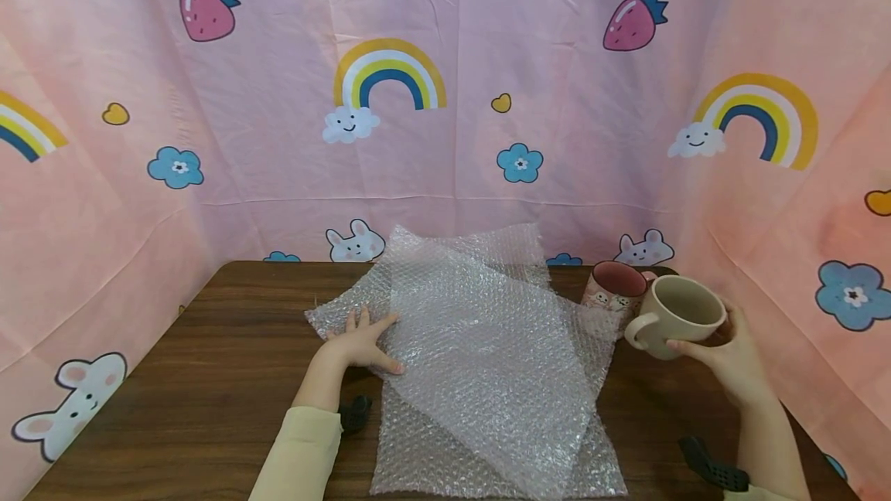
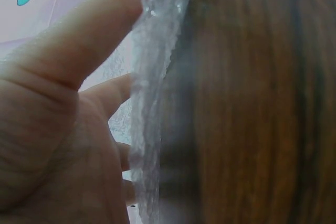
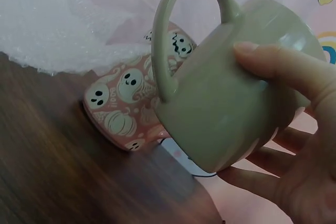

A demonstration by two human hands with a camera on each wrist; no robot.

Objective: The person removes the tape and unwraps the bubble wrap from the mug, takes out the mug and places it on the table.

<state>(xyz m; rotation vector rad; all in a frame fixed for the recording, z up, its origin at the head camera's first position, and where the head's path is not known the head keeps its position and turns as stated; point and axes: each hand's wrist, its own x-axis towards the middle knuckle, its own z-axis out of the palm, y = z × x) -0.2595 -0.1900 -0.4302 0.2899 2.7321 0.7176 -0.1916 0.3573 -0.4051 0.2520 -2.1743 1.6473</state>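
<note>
My right hand (image 1: pixel 731 354) grips a beige mug (image 1: pixel 685 308) around its body, thumb on the near side, with the handle pointing left. In the right wrist view the mug (image 3: pixel 226 98) looks lifted and tilted. Behind it stands a pink mug (image 1: pixel 612 288) with white ghost and pumpkin drawings. Sheets of bubble wrap (image 1: pixel 487 346) lie overlapping at the middle of the table. My left hand (image 1: pixel 358 342) rests with spread fingers on the left edge of the bubble wrap. The left wrist view shows the wrap's edge (image 2: pixel 149 103) against those fingers.
The dark wooden table (image 1: pixel 181 393) is walled at the back and sides by a pink cloth (image 1: pixel 278 161) printed with rainbows, strawberries and rabbits. The bubble wrap's back end reaches the cloth, and its right corner touches or overlaps the pink mug's front.
</note>
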